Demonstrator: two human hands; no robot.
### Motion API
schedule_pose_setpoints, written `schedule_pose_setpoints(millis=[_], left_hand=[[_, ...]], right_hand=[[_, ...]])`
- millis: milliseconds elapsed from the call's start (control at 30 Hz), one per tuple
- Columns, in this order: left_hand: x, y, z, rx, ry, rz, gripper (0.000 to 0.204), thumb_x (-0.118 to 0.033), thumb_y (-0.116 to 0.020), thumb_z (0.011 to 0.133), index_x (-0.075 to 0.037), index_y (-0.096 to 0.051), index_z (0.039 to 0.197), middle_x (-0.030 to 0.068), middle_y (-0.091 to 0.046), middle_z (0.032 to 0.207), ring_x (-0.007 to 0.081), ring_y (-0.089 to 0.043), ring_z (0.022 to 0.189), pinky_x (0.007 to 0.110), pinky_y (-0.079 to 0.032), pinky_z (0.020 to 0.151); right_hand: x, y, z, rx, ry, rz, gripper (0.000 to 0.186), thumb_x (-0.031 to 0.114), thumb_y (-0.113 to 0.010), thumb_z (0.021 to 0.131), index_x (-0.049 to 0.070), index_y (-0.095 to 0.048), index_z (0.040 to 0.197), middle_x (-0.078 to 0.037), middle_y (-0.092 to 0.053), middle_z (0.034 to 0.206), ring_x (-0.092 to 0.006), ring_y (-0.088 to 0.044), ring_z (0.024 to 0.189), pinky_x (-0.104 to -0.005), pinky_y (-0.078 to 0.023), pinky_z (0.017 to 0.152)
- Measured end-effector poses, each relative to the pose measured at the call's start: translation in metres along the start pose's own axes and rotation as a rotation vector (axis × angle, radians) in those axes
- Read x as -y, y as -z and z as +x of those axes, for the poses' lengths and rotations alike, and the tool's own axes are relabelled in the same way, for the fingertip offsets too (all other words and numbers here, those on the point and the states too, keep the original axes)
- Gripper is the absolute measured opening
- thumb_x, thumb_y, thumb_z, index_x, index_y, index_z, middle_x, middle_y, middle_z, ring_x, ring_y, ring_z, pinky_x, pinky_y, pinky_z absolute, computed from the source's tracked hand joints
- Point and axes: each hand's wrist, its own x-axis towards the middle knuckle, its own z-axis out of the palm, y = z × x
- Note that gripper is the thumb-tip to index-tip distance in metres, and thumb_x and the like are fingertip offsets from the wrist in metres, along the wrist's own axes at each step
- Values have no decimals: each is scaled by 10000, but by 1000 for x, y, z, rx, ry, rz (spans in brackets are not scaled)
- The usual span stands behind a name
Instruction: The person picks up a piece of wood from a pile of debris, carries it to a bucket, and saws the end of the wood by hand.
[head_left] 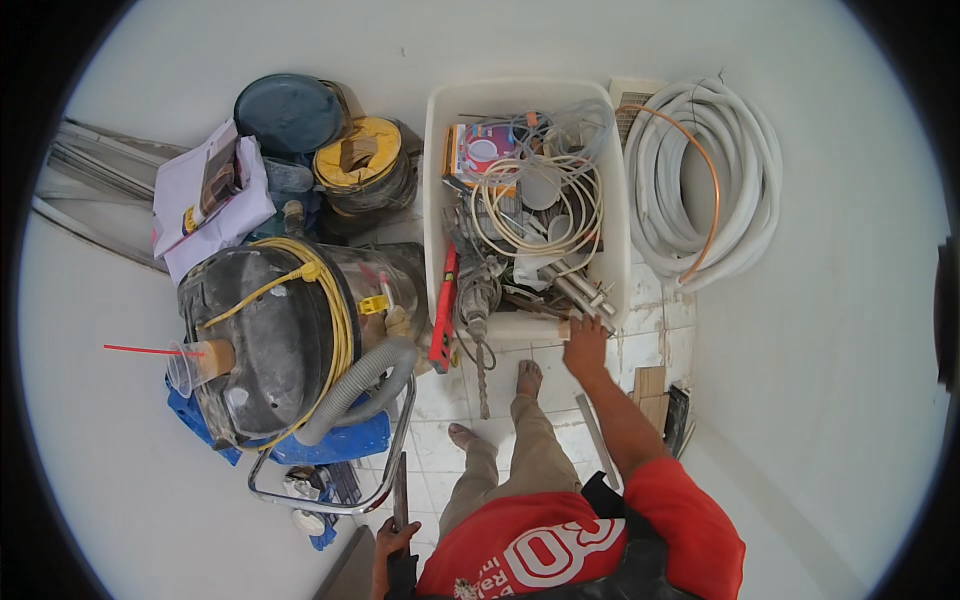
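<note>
At near-right rim of white rectangular plastic tub (530, 90), R hand (585, 350) has fingers part-curled; can't tell if gripping. L hand (397, 537), near left, closed round long dark flat bar (402, 488). Grey metal drill (479, 298) overhangs rim; tub jolt could drop it on bare feet (529, 378).

Your right hand (584, 343) is at the near right corner of the white bin (437, 190), with metal tubes (575, 290) crowding the space just beyond it. To its left, the near rim gives you an open stretch as far as the drill (481, 293), whose long bit juts over that rim and blocks a sweep farther left. The red level (443, 312) lines the bin's left side, and looped cable (540, 247) covers the middle against a reach straight down. The white coil (748, 180) hems in the right side; the vacuum (265, 350) bars the left, leaving you tiled floor (438, 400) between its hose and your feet.
</note>
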Motion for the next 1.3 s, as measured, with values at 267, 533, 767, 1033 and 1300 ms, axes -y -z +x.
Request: schedule_pose_setpoints(millis=[267,533,767,1033,1300], left_hand=[[5,-11,-4,-26,-12,-7,865,-637,-850,656,56,-673,1142,185,-742,905,291,-727,875,401,-569,792],[35,-33,0,-78,-14,-62,930,-634,-862,634,73,-650,1199,228,-730,1005,319,-718,949,410,-569,822],[31,-40,-14,-39,14,-120,962,-591,-868,650,110,-614,1258,272,-722,1024,342,-722,955,414,-575,822],[-24,-41,-69,22,-12,-381,870,-472,-877,698,117,-597,1274,221,-715,991,277,-714,843,383,-592,764],[20,-72,-57,69,-30,-301,1092,-598,-862,644,64,-503,1434,274,-639,1318,354,-632,1228,389,-493,1051]], right_hand=[[-71,1,36,201,-132,-93,172,74,-603,853,33,-740,949,-187,-746,950,-369,-736,916,-477,-573,801],[-79,-8,28,104,17,-158,165,87,-594,866,46,-752,844,-172,-737,864,-364,-728,819,-472,-578,775],[-45,16,23,54,138,81,149,106,-601,873,44,-734,849,-205,-705,822,-416,-692,816,-510,-546,762],[-32,75,21,-119,318,246,184,173,-653,924,40,-771,976,-219,-729,927,-415,-700,857,-484,-552,779],[27,173,-11,-185,481,540,172,132,-725,931,-19,-755,1009,-178,-745,921,-292,-716,843,-379,-538,799]])
